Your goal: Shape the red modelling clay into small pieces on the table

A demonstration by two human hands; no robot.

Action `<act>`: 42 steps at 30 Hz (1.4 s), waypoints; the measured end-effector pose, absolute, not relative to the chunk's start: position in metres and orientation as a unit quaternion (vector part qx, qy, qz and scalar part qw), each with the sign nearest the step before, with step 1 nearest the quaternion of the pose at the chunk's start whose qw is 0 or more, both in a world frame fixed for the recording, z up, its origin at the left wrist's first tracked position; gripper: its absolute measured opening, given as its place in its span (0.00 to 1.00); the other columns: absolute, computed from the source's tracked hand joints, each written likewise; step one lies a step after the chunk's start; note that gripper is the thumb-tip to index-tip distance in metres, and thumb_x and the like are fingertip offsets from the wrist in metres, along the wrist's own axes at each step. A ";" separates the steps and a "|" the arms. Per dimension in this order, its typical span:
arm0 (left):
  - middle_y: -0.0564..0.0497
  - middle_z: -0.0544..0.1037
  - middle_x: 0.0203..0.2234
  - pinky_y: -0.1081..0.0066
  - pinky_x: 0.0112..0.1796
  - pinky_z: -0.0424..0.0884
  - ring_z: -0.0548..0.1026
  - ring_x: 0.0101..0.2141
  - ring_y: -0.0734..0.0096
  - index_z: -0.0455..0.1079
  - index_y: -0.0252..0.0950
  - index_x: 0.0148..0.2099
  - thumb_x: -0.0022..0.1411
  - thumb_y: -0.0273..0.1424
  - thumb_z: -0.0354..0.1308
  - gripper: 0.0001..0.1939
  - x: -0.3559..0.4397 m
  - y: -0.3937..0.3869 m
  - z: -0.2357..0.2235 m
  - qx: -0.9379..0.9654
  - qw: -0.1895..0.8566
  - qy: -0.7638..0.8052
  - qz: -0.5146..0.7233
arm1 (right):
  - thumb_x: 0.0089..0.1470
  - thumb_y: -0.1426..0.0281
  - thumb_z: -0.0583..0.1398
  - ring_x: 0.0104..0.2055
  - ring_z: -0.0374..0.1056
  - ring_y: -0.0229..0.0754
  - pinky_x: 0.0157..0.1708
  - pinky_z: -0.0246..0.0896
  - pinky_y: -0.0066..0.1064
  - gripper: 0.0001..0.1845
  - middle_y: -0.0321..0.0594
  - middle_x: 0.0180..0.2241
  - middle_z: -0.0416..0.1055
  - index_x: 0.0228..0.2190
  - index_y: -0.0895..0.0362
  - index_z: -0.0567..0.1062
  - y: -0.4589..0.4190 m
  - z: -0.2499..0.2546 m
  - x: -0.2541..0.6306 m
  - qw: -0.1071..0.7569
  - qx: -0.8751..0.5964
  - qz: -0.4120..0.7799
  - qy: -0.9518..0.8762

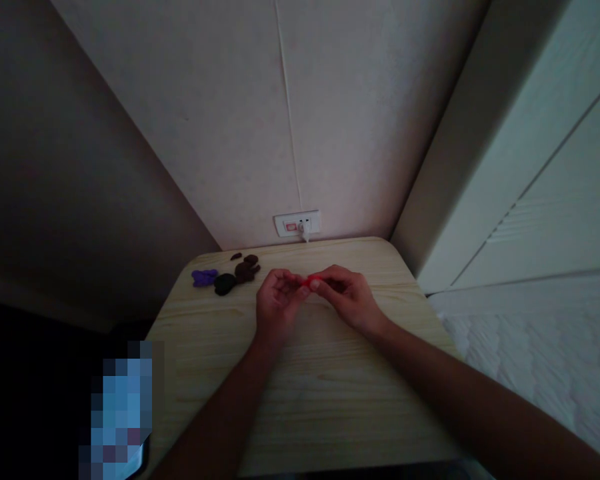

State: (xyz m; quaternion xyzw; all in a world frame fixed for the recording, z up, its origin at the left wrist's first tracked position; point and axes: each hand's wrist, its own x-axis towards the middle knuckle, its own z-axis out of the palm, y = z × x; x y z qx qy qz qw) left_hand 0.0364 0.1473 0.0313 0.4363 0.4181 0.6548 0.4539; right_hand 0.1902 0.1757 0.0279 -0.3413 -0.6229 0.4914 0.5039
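A small red lump that looks like modelling clay [312,282] is pinched between my two hands above the middle of the table. My left hand [279,300] grips its left side with thumb and fingertips. From the right, the thumb and forefinger of my right hand [347,293] press on the same red lump. Much of it is covered by my fingers. Left of my hands lie a purple clay piece [204,277], a black clay piece [225,285] and a brown clay shape [246,269], with a small dark brown bit [236,256] behind them.
The light wooden table [300,413] has rounded back corners and stands against the wall. A white socket plate [297,223] with a plug and cable sits just above its back edge. A pixelated screen [123,413] is at lower left. White panelling [545,200] rises at right.
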 end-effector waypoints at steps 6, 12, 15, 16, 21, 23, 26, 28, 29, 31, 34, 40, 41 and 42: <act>0.48 0.80 0.35 0.69 0.43 0.76 0.80 0.38 0.69 0.72 0.35 0.39 0.49 0.31 0.74 0.17 0.030 0.151 0.029 0.450 0.436 0.421 0.656 | 0.47 0.55 0.72 0.35 0.76 0.43 0.40 0.74 0.36 0.20 0.43 0.35 0.80 0.36 0.56 0.80 0.177 0.028 0.193 0.503 -0.341 0.503 -0.614; 0.46 0.83 0.32 0.68 0.39 0.75 0.80 0.34 0.67 0.78 0.34 0.38 0.51 0.36 0.74 0.15 0.030 0.151 0.030 0.474 0.453 0.438 0.615 | 0.57 0.56 0.66 0.39 0.73 0.42 0.42 0.70 0.34 0.16 0.43 0.37 0.77 0.38 0.56 0.78 0.176 0.029 0.194 0.490 -0.308 0.465 -0.670; 0.48 0.81 0.28 0.70 0.35 0.73 0.77 0.30 0.69 0.79 0.34 0.35 0.53 0.38 0.72 0.13 0.029 0.152 0.028 0.488 0.458 0.441 0.599 | 0.61 0.56 0.63 0.38 0.71 0.41 0.40 0.68 0.32 0.15 0.41 0.35 0.76 0.38 0.55 0.77 0.174 0.029 0.194 0.464 -0.299 0.472 -0.687; 0.49 0.81 0.27 0.71 0.35 0.72 0.76 0.29 0.70 0.79 0.34 0.35 0.54 0.38 0.71 0.12 0.028 0.152 0.027 0.490 0.463 0.438 0.595 | 0.61 0.56 0.63 0.37 0.71 0.41 0.38 0.68 0.32 0.15 0.40 0.34 0.76 0.38 0.55 0.77 0.174 0.029 0.194 0.459 -0.297 0.482 -0.684; 0.50 0.79 0.26 0.70 0.34 0.69 0.74 0.28 0.71 0.79 0.35 0.35 0.55 0.36 0.70 0.10 0.029 0.151 0.023 0.443 0.552 0.373 0.600 | 0.54 0.53 0.67 0.29 0.67 0.37 0.30 0.63 0.29 0.19 0.37 0.26 0.74 0.32 0.57 0.77 0.175 0.034 0.190 0.456 -0.268 0.600 -0.601; 0.50 0.78 0.25 0.71 0.32 0.68 0.72 0.27 0.72 0.79 0.34 0.33 0.53 0.36 0.71 0.10 0.032 0.150 0.026 0.413 0.594 0.342 0.600 | 0.50 0.54 0.70 0.26 0.65 0.35 0.27 0.61 0.28 0.19 0.36 0.25 0.74 0.29 0.58 0.77 0.177 0.035 0.189 0.444 -0.262 0.660 -0.547; 0.49 0.77 0.25 0.71 0.31 0.68 0.71 0.26 0.73 0.79 0.33 0.32 0.52 0.36 0.72 0.11 0.036 0.149 0.029 0.385 0.621 0.333 0.595 | 0.49 0.55 0.70 0.22 0.63 0.33 0.22 0.57 0.26 0.19 0.36 0.23 0.74 0.28 0.58 0.76 0.180 0.034 0.190 0.436 -0.264 0.703 -0.496; 0.49 0.78 0.26 0.72 0.32 0.69 0.72 0.27 0.73 0.78 0.33 0.33 0.53 0.35 0.71 0.11 0.037 0.149 0.029 0.373 0.609 0.349 0.607 | 0.51 0.56 0.70 0.23 0.64 0.34 0.23 0.58 0.26 0.18 0.35 0.24 0.74 0.30 0.58 0.77 0.182 0.032 0.191 0.448 -0.267 0.688 -0.504; 0.50 0.78 0.26 0.72 0.33 0.70 0.73 0.28 0.73 0.78 0.33 0.34 0.53 0.35 0.71 0.11 0.038 0.150 0.028 0.369 0.595 0.359 0.617 | 0.50 0.56 0.70 0.24 0.66 0.34 0.24 0.60 0.26 0.18 0.35 0.24 0.74 0.32 0.58 0.77 0.183 0.031 0.191 0.457 -0.270 0.673 -0.515; 0.51 0.79 0.27 0.72 0.34 0.71 0.74 0.28 0.74 0.77 0.34 0.35 0.54 0.34 0.71 0.10 0.037 0.152 0.024 0.374 0.562 0.380 0.632 | 0.47 0.58 0.72 0.27 0.70 0.35 0.28 0.65 0.27 0.19 0.36 0.27 0.76 0.35 0.57 0.78 0.183 0.030 0.192 0.472 -0.280 0.643 -0.534; 0.51 0.80 0.29 0.73 0.37 0.72 0.76 0.31 0.73 0.77 0.35 0.36 0.56 0.35 0.70 0.10 0.035 0.154 0.021 0.393 0.524 0.402 0.640 | 0.41 0.61 0.75 0.32 0.74 0.38 0.37 0.71 0.32 0.20 0.38 0.32 0.79 0.35 0.56 0.78 0.183 0.029 0.192 0.477 -0.301 0.612 -0.555; 0.48 0.82 0.30 0.71 0.35 0.74 0.78 0.31 0.70 0.78 0.34 0.36 0.50 0.35 0.74 0.13 0.037 0.150 0.027 0.454 0.489 0.436 0.604 | 0.42 0.67 0.73 0.29 0.71 0.38 0.32 0.69 0.31 0.15 0.38 0.28 0.78 0.32 0.58 0.79 0.177 0.026 0.193 0.480 -0.354 0.508 -0.622; 0.48 0.82 0.29 0.71 0.35 0.74 0.78 0.30 0.69 0.79 0.34 0.35 0.49 0.36 0.74 0.13 0.037 0.150 0.028 0.462 0.487 0.442 0.595 | 0.43 0.68 0.72 0.28 0.71 0.37 0.31 0.68 0.30 0.13 0.38 0.27 0.77 0.32 0.58 0.79 0.176 0.026 0.193 0.479 -0.360 0.493 -0.631; 0.48 0.82 0.28 0.70 0.35 0.73 0.77 0.29 0.69 0.79 0.34 0.34 0.49 0.36 0.74 0.13 0.037 0.150 0.028 0.467 0.487 0.446 0.588 | 0.44 0.68 0.71 0.28 0.70 0.37 0.30 0.67 0.30 0.11 0.37 0.27 0.77 0.32 0.58 0.79 0.175 0.026 0.193 0.477 -0.365 0.481 -0.639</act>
